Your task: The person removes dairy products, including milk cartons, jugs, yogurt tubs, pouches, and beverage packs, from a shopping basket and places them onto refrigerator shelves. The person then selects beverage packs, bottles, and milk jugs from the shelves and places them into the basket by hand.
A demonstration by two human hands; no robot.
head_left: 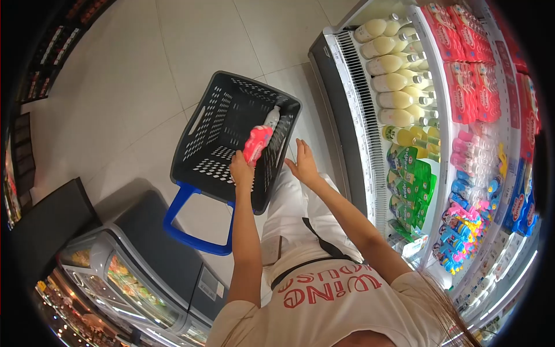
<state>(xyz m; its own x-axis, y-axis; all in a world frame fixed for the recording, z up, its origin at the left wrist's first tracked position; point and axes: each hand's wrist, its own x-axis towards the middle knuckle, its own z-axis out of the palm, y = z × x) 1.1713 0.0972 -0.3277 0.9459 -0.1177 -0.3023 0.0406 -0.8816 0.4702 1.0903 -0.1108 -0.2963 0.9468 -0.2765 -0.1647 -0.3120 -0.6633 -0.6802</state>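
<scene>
My left hand [241,170] is closed on the near end of a red shrink-wrapped pack of small drink bottles [258,143]. The pack is held within the opening of a black plastic shopping basket [188,147]; whether it touches the basket is hard to tell. Beside it, against the basket's right side, lies a pale bottle [274,117] with a white cap. The basket's blue handle [199,247] is folded out toward the lower left. Just right of the basket rim, my right hand [303,165] is open, its fingers spread and holding nothing.
On my right stands a refrigerated shelf with pale yellow bottles [390,82], green packs [413,185], red bottle packs [462,87] and small colourful bottles [459,231]. A glass-topped freezer [136,277] is at lower left. Tiled floor [127,98] spreads beyond the basket.
</scene>
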